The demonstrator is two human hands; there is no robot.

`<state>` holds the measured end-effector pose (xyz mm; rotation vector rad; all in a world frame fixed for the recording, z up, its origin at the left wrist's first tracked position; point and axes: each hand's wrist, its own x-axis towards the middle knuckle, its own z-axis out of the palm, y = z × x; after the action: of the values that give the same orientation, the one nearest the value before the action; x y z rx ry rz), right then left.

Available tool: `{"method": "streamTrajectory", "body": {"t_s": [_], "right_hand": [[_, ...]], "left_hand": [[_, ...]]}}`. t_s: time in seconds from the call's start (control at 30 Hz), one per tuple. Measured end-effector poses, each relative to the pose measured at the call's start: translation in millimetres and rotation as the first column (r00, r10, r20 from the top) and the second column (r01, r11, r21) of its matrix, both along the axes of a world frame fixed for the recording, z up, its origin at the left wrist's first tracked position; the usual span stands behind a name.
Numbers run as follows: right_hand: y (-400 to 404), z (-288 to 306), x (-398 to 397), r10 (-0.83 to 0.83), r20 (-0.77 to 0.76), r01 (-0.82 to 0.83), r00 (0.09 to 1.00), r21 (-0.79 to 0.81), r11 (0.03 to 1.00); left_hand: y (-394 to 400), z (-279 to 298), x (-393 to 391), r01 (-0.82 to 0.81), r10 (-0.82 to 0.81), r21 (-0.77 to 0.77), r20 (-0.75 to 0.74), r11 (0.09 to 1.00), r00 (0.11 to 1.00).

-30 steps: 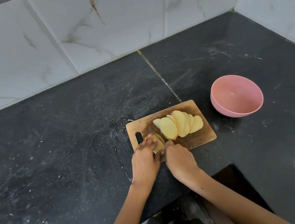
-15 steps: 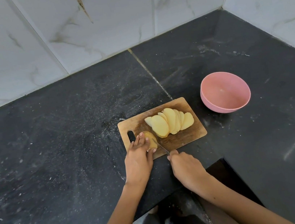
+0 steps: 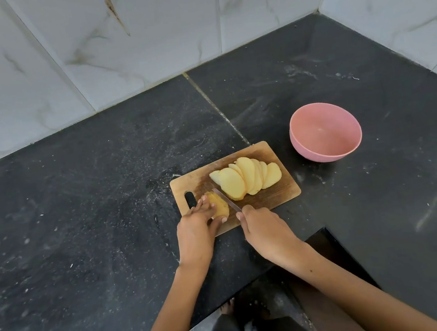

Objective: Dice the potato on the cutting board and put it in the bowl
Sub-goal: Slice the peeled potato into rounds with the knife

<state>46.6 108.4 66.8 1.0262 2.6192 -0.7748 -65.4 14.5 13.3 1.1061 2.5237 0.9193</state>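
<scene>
On the dark stone counter (image 3: 80,227) in the tiled corner, the wooden cutting board (image 3: 285,189) is lying in front of me, with the pink bowl (image 3: 325,133) sitting just beside its far right corner, holding nothing. A fan of pale potato slices (image 3: 247,176) is leaning together across the board's middle. My left hand (image 3: 195,227) is pinning the remaining potato end (image 3: 219,206) with curled fingers near the handle hole. My right hand (image 3: 265,229) is gripping the knife (image 3: 226,199), its blade angling down against that piece.
</scene>
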Motion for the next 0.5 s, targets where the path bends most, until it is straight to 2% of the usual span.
{"method": "streamTrajectory", "body": {"t_s": [0.33, 0.5], "right_hand": [[-3.9, -8.0, -25.3, 0.027, 0.063, -0.027, 0.998, -0.01, 1.0], [-4.8, -5.3, -35.8, 0.039, 0.14, -0.04, 0.989, 0.007, 0.999]], "left_hand": [[-1.8, -4.7, -0.3, 0.027, -0.026, 0.017, -0.025, 1.0, 0.999], [-0.8, -14.7, -1.3, 0.042, -0.041, 0.012, -0.057, 0.999, 0.998]]}}
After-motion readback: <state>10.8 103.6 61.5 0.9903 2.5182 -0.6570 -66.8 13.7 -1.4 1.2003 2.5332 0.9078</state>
